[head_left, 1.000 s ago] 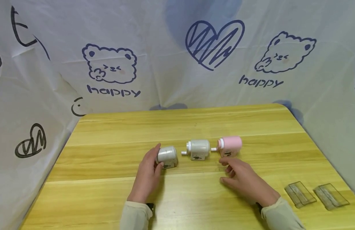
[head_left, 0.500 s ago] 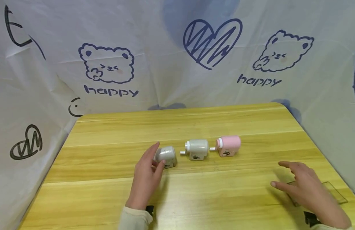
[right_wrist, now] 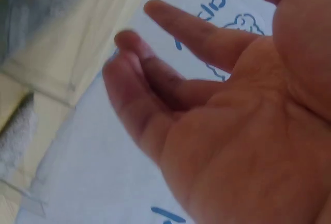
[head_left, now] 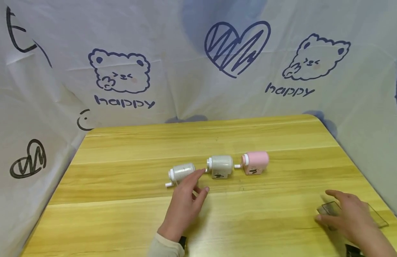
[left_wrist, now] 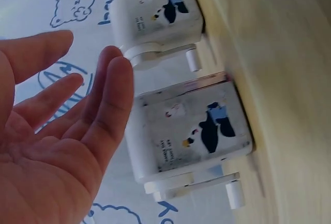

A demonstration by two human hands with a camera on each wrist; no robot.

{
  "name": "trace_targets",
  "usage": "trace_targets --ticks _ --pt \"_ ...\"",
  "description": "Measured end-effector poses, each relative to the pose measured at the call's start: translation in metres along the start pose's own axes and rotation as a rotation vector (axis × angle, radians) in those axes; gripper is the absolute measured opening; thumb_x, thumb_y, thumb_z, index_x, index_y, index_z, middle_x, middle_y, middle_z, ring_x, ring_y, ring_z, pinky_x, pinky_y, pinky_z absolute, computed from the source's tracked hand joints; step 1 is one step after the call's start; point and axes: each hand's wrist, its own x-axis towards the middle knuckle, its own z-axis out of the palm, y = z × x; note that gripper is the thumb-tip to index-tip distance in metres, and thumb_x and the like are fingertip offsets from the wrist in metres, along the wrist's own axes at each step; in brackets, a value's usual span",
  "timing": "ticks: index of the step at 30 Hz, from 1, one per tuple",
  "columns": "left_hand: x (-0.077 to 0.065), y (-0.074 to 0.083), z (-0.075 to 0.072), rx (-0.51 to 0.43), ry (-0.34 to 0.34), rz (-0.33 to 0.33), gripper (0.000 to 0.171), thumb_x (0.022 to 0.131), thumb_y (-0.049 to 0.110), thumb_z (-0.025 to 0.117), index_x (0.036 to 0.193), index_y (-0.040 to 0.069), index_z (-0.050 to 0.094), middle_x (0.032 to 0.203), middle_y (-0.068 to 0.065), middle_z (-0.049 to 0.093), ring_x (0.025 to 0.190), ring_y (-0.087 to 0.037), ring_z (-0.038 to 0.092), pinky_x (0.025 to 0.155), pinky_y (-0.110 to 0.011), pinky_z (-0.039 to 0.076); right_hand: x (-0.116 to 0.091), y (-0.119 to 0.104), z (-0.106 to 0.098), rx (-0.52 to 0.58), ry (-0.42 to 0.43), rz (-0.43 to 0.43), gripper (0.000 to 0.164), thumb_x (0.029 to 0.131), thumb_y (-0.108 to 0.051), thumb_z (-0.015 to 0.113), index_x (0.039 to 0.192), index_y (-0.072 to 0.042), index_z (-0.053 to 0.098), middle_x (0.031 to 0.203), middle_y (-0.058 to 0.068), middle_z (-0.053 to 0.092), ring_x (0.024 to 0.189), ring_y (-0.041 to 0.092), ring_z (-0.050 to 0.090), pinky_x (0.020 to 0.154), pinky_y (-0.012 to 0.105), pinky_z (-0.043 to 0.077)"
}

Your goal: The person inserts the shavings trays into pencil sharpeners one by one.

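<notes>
In the head view, I see three crank sharpeners standing in a row on the desk, each with its white crank toward the left. My left hand is in front of the left gray sharpener and covers a part of it. Its fingers are spread and softly bent, and one fingertip lies near the crank of the middle gray sharpener; if it touches, I cannot tell. The pink sharpener is at the right end of this row. My right hand is well apart from them, above two clear boxes, with the thumb and fingers separated.

In the left wrist view, my palm shows, and the fingers are loose beside the two gray sharpeners, which carry black and blue pictures. A piece of the pink one enters at the top.

In the right wrist view, my fingers are relaxed and slightly curved. The clear boxes are at the left side, blurred, apart from my fingertips.
</notes>
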Motion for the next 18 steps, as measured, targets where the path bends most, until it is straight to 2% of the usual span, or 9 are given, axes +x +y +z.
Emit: trace_targets --ticks 2,4,7,10,14,18 --pt "0.001 -0.001 0.002 0.006 -0.007 -0.007 0.047 0.09 0.017 0.065 0.136 0.014 0.052 0.13 -0.004 0.056 0.076 -0.004 0.054 0.062 -0.024 0.05 -0.003 0.002 -0.001 -0.016 0.008 0.037 0.103 0.072 -0.062 0.071 0.134 0.012 0.035 0.123 0.044 0.038 0.108 0.059 0.036 0.088 0.068 0.025" --pt "0.002 -0.003 0.003 0.008 -0.016 -0.006 0.047 0.091 0.017 0.064 0.135 0.012 0.052 0.128 -0.005 0.056 0.075 -0.005 0.054 0.062 -0.023 0.049 -0.004 0.005 -0.001 -0.037 -0.032 0.085 0.106 0.072 -0.064 0.071 0.132 0.015 0.033 0.121 0.043 0.041 0.105 0.057 0.039 0.089 0.067 0.023" --pt "0.004 -0.005 0.004 0.012 -0.03 -0.003 0.046 0.091 0.016 0.064 0.134 0.008 0.052 0.127 -0.007 0.057 0.075 -0.005 0.054 0.063 -0.021 0.049 -0.005 0.009 -0.001 -0.052 -0.099 0.134 0.105 0.073 -0.06 0.072 0.13 0.018 0.031 0.118 0.04 0.046 0.102 0.055 0.042 0.089 0.067 0.027" --pt "0.006 -0.006 0.006 0.072 -0.035 0.018 0.045 0.091 0.016 0.063 0.134 0.007 0.052 0.127 -0.008 0.057 0.077 -0.007 0.055 0.066 -0.022 0.049 -0.005 0.01 -0.001 -0.041 -0.145 0.174 0.102 0.074 -0.053 0.074 0.129 0.021 0.03 0.119 0.04 0.047 0.103 0.056 0.042 0.09 0.068 0.029" --pt "0.012 -0.004 0.006 0.178 -0.035 0.062 0.045 0.092 0.017 0.062 0.135 0.007 0.05 0.13 -0.008 0.056 0.08 -0.009 0.058 0.072 -0.024 0.049 -0.007 0.011 0.0 -0.055 -0.141 0.186 0.102 0.072 -0.052 0.076 0.125 0.024 0.032 0.118 0.041 0.048 0.103 0.059 0.042 0.088 0.068 0.033" --pt "0.022 0.002 0.005 0.217 -0.033 0.115 0.045 0.094 0.019 0.06 0.136 0.006 0.048 0.132 -0.01 0.054 0.089 -0.015 0.062 0.077 -0.028 0.051 -0.009 0.013 0.003 -0.069 -0.123 0.181 0.097 0.072 -0.051 0.076 0.121 0.024 0.037 0.11 0.039 0.052 0.097 0.054 0.049 0.083 0.063 0.039"
